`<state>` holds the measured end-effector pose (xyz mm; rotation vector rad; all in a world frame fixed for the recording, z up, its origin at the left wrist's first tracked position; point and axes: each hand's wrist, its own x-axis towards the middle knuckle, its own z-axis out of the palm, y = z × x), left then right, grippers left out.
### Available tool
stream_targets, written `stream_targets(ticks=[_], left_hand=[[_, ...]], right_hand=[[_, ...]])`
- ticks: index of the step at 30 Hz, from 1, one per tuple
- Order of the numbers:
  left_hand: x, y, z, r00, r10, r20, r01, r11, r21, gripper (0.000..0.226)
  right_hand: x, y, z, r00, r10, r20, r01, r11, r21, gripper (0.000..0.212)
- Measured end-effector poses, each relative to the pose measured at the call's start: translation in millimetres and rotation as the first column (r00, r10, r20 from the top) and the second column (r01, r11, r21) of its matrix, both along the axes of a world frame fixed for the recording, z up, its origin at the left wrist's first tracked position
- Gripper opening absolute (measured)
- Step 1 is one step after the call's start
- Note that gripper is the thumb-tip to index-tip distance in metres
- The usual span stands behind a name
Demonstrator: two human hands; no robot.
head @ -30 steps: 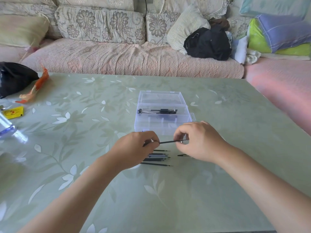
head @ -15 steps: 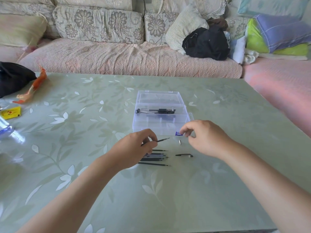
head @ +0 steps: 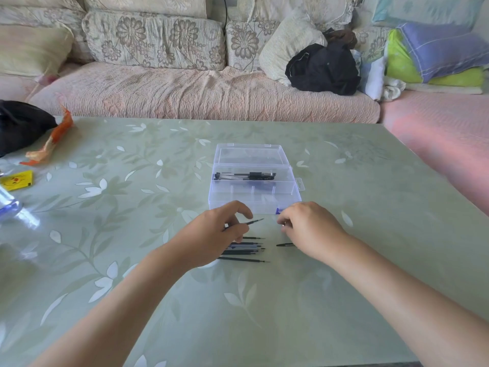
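My left hand (head: 214,234) pinches a thin black pen refill (head: 255,221) just above the table, tip pointing right. My right hand (head: 307,229) is curled beside it, with a small blue cap (head: 278,211) at its fingertips and a tiny silvery piece (head: 283,227) under its fingers. Several more black refills (head: 247,249) lie in a row below my left hand. A short black piece (head: 284,245) lies by my right wrist. Just behind both hands stands an open clear plastic box (head: 264,200) with black pens (head: 246,176) in it.
The green floral table (head: 132,207) carries a black bag (head: 18,123), an orange wrapper (head: 50,140), a yellow card (head: 17,180) and a clear bottle (head: 13,210) at the left. A sofa with cushions and a black bundle (head: 322,67) stands behind.
My right hand let go of the refill's end, came away with the small blue cap, then dropped towards the tiny silvery piece on the table. My left hand kept hold of the refill.
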<state>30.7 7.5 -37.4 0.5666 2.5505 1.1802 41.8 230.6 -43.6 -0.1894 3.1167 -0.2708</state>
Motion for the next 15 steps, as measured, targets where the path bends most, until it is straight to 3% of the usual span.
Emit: stream_targets(ticks=[8, 12, 15], left_hand=[[-1, -2, 3, 1.000, 0.027, 0.008, -0.027, 1.000, 0.001, 0.010], [0, -4, 4, 1.000, 0.016, -0.003, -0.016, 1.000, -0.006, 0.016], [0, -4, 6, 1.000, 0.014, -0.018, -0.014, 1.000, -0.017, 0.015]], right_hand=[[1, -4, 2, 0.999, -0.008, 0.046, 0.015, 0.985, -0.171, 0.020], [1, -2, 5, 0.999, 0.009, 0.032, -0.003, 0.982, -0.190, 0.015], [4, -2, 15, 1.000, -0.023, 0.004, 0.023, 0.952, -0.307, 0.010]])
